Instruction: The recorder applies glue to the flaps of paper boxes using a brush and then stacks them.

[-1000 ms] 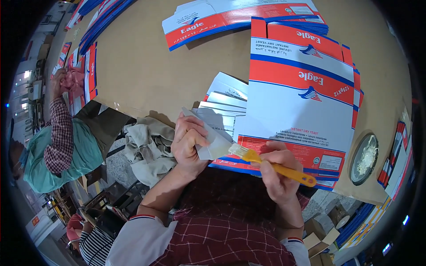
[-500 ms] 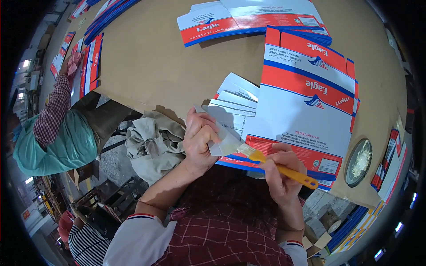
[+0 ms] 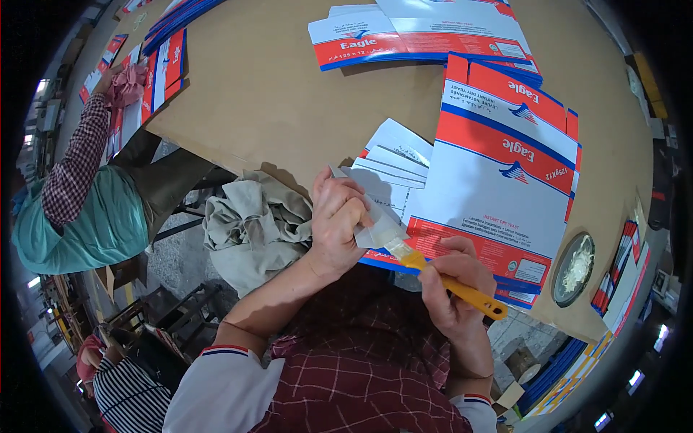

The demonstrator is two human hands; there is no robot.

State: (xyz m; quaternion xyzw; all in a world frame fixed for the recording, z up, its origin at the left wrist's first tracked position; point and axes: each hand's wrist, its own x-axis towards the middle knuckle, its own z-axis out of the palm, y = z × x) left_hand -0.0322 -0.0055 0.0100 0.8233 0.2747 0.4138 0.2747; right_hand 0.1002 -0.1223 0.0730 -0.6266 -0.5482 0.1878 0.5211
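My left hand point(image 3: 337, 220) pinches the white flap point(image 3: 369, 216) of a flat carton near the table's front edge. My right hand point(image 3: 455, 285) grips a yellow-handled brush point(image 3: 451, 283), its bristles resting on that flap just beside my left fingers. To the right lies a stack of flat red, white and blue cartons point(image 3: 498, 173), and several white flaps point(image 3: 393, 155) fan out behind my left hand.
A crumpled grey cloth point(image 3: 253, 220) hangs at the brown table's point(image 3: 274, 94) edge. A round dish of white paste point(image 3: 574, 268) sits at the right. More flat cartons point(image 3: 419, 32) lie at the back. A person in a teal garment point(image 3: 86, 216) works at the left.
The view has shifted slightly; my hands stay together on the flap, with the brush stroking it. The person at the left has leaned further along the table.
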